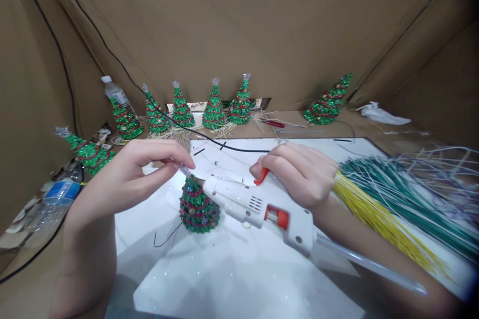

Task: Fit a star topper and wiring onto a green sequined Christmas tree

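Observation:
My right hand [299, 172] is wrapped round the handle of a white hot glue gun [239, 199] with an orange trigger. A clear glue stick [374, 264] sticks out of its back end. The gun's nozzle is at the upper part of a small green Christmas tree [199, 209] with red garland, upright on the white board. My left hand [149, 172] pinches a small clear piece, likely a star topper [184, 170], at the tree's tip; the fingers partly hide it. A thin dark wire [168, 237] extends from the tree's base.
Several finished trees [214, 107] with stars line the cardboard back wall. Bundles of yellow wires [385, 224] and green wires [404, 194] lie at the right. A black cord [209, 138] crosses the board to the gun. Plastic bottles [62, 199] stand or lie at left.

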